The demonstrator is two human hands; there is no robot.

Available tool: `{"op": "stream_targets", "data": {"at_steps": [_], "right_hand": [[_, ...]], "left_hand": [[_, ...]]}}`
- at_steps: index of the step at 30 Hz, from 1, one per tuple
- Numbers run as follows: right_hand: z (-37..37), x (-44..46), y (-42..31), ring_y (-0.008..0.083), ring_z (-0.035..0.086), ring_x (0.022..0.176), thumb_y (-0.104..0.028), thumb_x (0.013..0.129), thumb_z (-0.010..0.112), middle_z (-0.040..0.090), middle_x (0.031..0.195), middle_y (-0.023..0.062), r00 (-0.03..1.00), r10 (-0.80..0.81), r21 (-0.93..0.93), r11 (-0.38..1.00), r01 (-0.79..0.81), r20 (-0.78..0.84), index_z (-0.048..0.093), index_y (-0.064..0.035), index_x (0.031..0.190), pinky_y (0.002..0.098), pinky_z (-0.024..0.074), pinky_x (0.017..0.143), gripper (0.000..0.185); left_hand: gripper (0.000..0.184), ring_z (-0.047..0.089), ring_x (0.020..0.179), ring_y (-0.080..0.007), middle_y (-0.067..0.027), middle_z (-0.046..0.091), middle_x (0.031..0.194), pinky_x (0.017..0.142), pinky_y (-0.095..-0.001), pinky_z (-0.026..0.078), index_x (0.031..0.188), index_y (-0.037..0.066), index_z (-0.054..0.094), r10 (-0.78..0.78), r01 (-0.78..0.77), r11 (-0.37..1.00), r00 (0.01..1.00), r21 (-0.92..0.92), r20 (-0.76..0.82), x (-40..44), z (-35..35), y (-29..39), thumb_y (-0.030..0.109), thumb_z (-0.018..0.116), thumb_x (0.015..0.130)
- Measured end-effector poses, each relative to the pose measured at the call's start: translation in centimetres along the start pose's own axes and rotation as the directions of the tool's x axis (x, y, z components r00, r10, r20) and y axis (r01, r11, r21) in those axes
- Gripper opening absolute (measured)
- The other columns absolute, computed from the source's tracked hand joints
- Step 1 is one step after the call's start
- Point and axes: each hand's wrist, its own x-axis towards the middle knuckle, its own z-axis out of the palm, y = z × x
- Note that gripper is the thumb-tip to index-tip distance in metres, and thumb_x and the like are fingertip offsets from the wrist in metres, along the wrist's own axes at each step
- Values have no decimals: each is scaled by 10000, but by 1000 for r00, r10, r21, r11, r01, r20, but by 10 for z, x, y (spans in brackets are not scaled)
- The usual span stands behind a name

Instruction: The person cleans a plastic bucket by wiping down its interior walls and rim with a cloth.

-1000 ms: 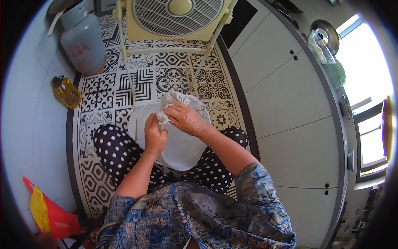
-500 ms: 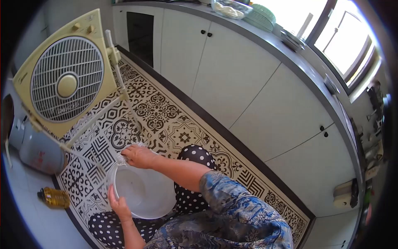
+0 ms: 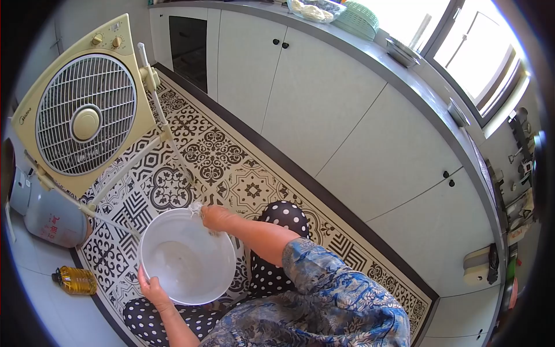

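Observation:
A white plastic bucket (image 3: 191,254) stands between my knees, its open mouth tilted up toward me. My left hand (image 3: 155,292) grips its rim at the lower left, thumb on the inner side. At the far right of the rim, my right hand (image 3: 218,218) is closed on a frizzy, whitish scrubber (image 3: 196,208) and presses it against the edge. Part of the scrubber is hidden under my fingers. A faint greyish patch shows on the bucket's bottom.
A yellow box fan (image 3: 87,124) on a pale tubular stand is at the left. Behind it are a grey gas cylinder (image 3: 55,217) and an oil bottle (image 3: 76,280). White cabinets (image 3: 324,98) line the right, under a counter with a bowl of dough (image 3: 315,11) and a green basket (image 3: 357,20).
My right hand and the scrubber have moved right along the rim. The bucket has turned more upright and shifted slightly left, with my left hand still on it.

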Motion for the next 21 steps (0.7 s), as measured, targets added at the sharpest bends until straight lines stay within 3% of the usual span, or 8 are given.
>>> {"op": "stream_targets", "data": {"at_steps": [4, 6, 7, 10, 15, 21], "right_hand": [[7, -3, 13, 357, 587, 1062, -101, 820, 479, 611, 1117, 219, 997, 61, 34, 998, -59, -43, 558, -1, 1103, 437, 462, 901, 310], [7, -4, 22, 353, 585, 1067, -102, 821, 485, 610, 1120, 221, 995, 90, 47, 995, -88, -51, 559, -2, 1109, 435, 461, 903, 314], [6, -4, 27, 355, 586, 1059, -128, 829, 489, 608, 1119, 221, 992, 114, 43, 993, -112, -48, 549, -2, 1114, 437, 461, 898, 317], [10, -4, 49, 351, 589, 1049, -161, 838, 502, 606, 1123, 214, 986, 148, 44, 988, -145, -75, 544, -4, 1110, 439, 464, 890, 317], [3, 1, 49, 330, 590, 1055, -196, 840, 532, 608, 1123, 198, 985, 157, 20, 988, -156, -68, 546, -9, 1102, 437, 466, 893, 321], [4, 5, 41, 324, 577, 1069, -221, 842, 555, 627, 1089, 163, 989, 101, 21, 995, -99, -108, 557, -52, 1101, 432, 460, 902, 309]], "left_hand": [[562, 494, 1146, -224, -135, 494, 1276, 1012, -325, 367, 1264, -43, 492, 9, -7, 989, 1000, 145, -18, -2, 14, 11, 17, 419, 710], [579, 483, 1162, -225, -138, 486, 1261, 1017, -323, 361, 1264, -59, 489, 147, -152, 930, 988, 334, 40, -4, 25, 5, -6, 416, 692], [556, 434, 1217, -305, -186, 476, 1264, 1076, -386, 288, 1239, -56, 502, 165, -176, 907, 984, 383, 62, -7, 31, 5, 30, 438, 693], [564, 423, 1216, -333, -201, 477, 1248, 1082, -405, 274, 1230, -58, 502, 253, -284, 827, 959, 486, 129, -18, 49, 7, 31, 441, 677], [574, 411, 1218, -349, -207, 459, 1256, 1081, -417, 266, 1229, -69, 484, 288, -333, 786, 943, 520, 168, -27, 55, 6, 40, 449, 667], [661, 307, 1326, -326, -205, 353, 1392, 1119, -391, 203, 1320, -57, 408, 205, -270, 833, 961, 484, 184, -20, 42, 9, 35, 436, 666]]}}
